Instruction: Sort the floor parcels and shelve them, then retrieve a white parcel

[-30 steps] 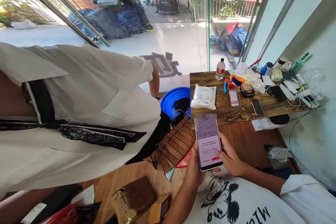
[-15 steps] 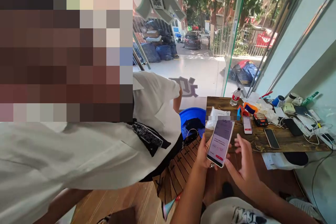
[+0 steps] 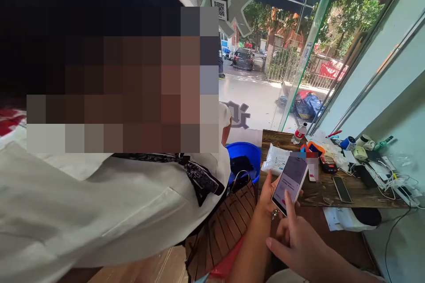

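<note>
My left hand [image 3: 265, 199] holds a smartphone [image 3: 292, 174] from below and from its left side, above the near edge of the wooden table. The phone's screen faces me and shows a dialog box under a dimmed area; its words are too small to read. My right hand [image 3: 297, 236] has its index finger stretched up over the lower part of the screen, at or very near the glass. The thumb of that hand sticks out, and the other fingers are loosely curled with nothing in them. Behind the phone lies a white plastic parcel [image 3: 275, 159].
A person in a white shirt [image 3: 139, 212] is close on my left. The wooden table [image 3: 308, 196] bears a water bottle [image 3: 299, 133], another phone [image 3: 341, 189], a handheld device [image 3: 328, 164] and tangled cables. A blue bin [image 3: 255, 152] stands beside it, before a glass door.
My right index finger has moved from beside the phone to over its screen, and the other fingers have curled. The person on the left has leaned further into view. My view has tilted.
</note>
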Demonstrator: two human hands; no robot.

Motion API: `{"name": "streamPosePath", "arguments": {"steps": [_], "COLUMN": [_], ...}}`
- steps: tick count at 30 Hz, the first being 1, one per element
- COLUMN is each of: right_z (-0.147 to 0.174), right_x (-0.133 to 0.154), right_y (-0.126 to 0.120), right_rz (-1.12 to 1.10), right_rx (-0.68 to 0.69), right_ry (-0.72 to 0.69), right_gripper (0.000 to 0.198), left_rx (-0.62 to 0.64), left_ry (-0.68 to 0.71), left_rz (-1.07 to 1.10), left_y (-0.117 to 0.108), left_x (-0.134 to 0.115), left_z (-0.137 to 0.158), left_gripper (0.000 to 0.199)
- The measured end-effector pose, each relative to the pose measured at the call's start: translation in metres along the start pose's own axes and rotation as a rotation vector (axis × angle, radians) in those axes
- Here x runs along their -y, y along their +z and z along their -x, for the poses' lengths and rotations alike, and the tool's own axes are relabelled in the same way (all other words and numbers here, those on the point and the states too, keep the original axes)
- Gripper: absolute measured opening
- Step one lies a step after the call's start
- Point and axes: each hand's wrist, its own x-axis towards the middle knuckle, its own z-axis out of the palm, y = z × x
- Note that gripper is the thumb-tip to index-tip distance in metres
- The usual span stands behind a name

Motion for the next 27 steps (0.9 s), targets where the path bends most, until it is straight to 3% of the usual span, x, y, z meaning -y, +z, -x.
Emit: {"name": "streamPosePath", "arguments": {"steps": [10, 13, 15, 18, 20, 21, 24, 27], "right_z": [0.004, 0.007, 0.01, 0.013, 0.011, 0.009, 0.001, -0.003], "right_x": [0.006, 0.003, -0.004, -0.019, -0.031, -0.036, -0.048, -0.053], "right_y": [-0.003, -0.003, -0.004, -0.008, -0.012, -0.013, -0.013, -0.007], "right_rz": [0.004, -0.053, -0.094, -0.074, 0.018, 0.065, 0.109, 0.055], "right_rx": [-0.009, -0.031, -0.134, -0.548, -0.813, -0.875, -0.829, -0.737], "right_ry": [0.05, 0.005, -0.112, -0.354, -0.416, -0.416, -0.413, -0.433], "right_gripper": [0.119, 0.109, 0.087, 0.055, 0.055, 0.06, 0.075, 0.078], "left_rx": [0.006, -0.001, 0.0, 0.01, 0.014, 0.005, -0.1, -0.201], "left_ry": [-0.018, -0.009, -0.009, -0.015, -0.023, -0.027, -0.009, 0.036], "left_rz": [0.005, 0.017, 0.021, 0.026, 0.021, 0.013, -0.021, -0.028], "left_y": [0.004, 0.001, -0.001, -0.003, -0.001, 0.002, 0.015, 0.031], "left_x": [-0.003, -0.006, -0.007, -0.008, -0.006, -0.005, 0.0, 0.006], "left_z": [0.008, 0.009, 0.009, 0.01, 0.012, 0.013, 0.016, 0.018], "left_gripper": [0.068, 0.068, 0.068, 0.067, 0.069, 0.071, 0.072, 0.069]}}
